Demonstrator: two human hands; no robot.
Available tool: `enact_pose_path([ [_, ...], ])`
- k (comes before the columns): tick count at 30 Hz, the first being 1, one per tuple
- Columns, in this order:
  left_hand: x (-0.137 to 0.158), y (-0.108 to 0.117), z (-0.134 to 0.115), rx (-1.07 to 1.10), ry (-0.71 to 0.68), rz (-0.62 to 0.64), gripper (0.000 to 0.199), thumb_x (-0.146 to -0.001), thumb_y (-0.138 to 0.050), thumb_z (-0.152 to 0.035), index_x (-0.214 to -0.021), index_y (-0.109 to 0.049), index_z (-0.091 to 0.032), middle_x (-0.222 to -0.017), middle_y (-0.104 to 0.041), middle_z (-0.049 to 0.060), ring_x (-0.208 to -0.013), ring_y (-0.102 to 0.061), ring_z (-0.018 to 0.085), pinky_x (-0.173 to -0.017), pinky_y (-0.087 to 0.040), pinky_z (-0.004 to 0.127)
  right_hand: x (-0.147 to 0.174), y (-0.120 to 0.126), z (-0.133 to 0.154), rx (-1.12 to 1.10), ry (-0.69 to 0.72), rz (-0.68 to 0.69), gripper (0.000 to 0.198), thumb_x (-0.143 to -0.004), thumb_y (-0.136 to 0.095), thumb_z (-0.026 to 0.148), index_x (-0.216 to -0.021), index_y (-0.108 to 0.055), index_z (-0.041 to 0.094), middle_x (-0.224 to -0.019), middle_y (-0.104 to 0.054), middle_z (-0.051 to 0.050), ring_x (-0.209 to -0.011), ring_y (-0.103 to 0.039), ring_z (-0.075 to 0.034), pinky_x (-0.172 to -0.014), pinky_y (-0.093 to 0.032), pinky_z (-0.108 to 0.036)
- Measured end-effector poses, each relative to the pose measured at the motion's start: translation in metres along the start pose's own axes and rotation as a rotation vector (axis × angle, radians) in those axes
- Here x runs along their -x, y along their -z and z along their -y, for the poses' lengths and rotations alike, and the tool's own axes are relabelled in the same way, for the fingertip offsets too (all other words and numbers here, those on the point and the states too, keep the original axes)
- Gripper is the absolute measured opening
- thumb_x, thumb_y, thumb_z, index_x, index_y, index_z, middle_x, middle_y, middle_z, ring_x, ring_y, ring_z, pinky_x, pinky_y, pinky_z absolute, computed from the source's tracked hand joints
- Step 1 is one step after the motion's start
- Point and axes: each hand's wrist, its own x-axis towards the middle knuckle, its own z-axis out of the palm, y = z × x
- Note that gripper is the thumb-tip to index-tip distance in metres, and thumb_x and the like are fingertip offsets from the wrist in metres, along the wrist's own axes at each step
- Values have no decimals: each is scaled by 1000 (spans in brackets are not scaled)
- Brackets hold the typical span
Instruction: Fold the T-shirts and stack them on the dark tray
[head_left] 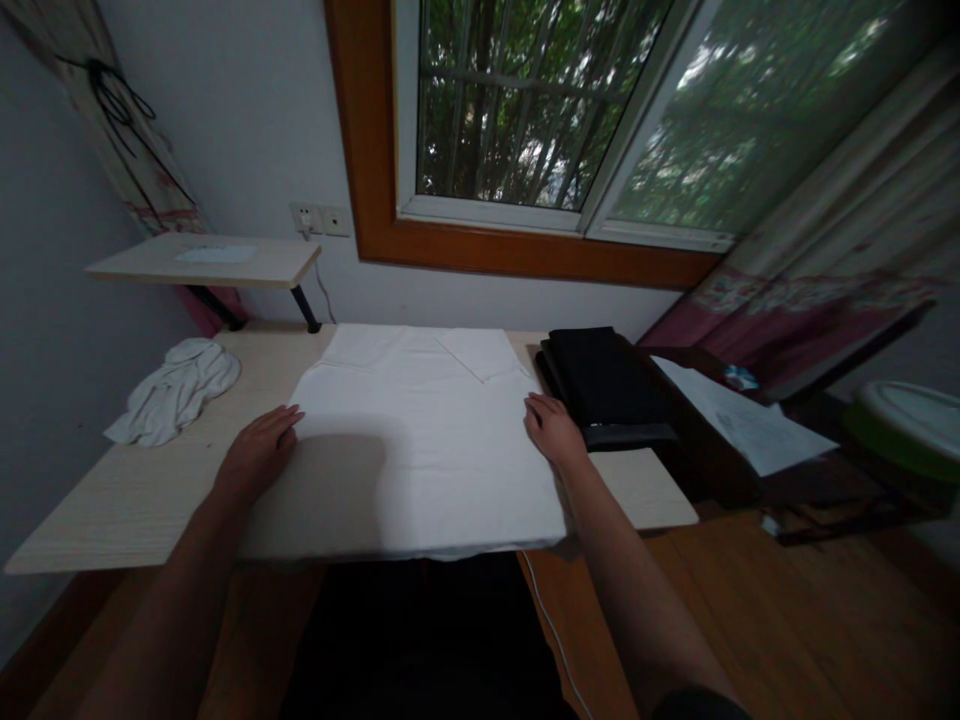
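Note:
A white garment (435,450) lies spread flat on a pale wooden table (97,510), its near edge hanging slightly over the front. Toward its far end, two flaps that look like sleeves are turned inward. My left hand (259,450) rests at the garment's left edge, fingers extended close together and the thumb beside them. At the opposite edge, my right hand (553,428) lies with slightly bent fingers touching the cloth. No fabric shows gripped in either hand.
A crumpled white cloth (180,390) lies at the left, below a small raised shelf (150,262). Folded black cloth (607,375) is stacked by my right hand. Farther right are a paper sheet (742,415) and a green-and-white container (907,430). A white cable (551,625) hangs below the table.

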Motion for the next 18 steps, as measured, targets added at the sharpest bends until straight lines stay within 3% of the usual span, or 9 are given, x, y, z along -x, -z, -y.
enact_pose_path([
  [18,0,3,-2,11,8,11,52,-95,-40,-36,-133,-67,-13,-143,-64,13,-137,-57,29,-121,-41,49,0,-2,-1,-16,5,-8,39,-97,-49,23,-129,-70,17,-137,-67,-12,-131,-54,-27,-114,-46,-43],
])
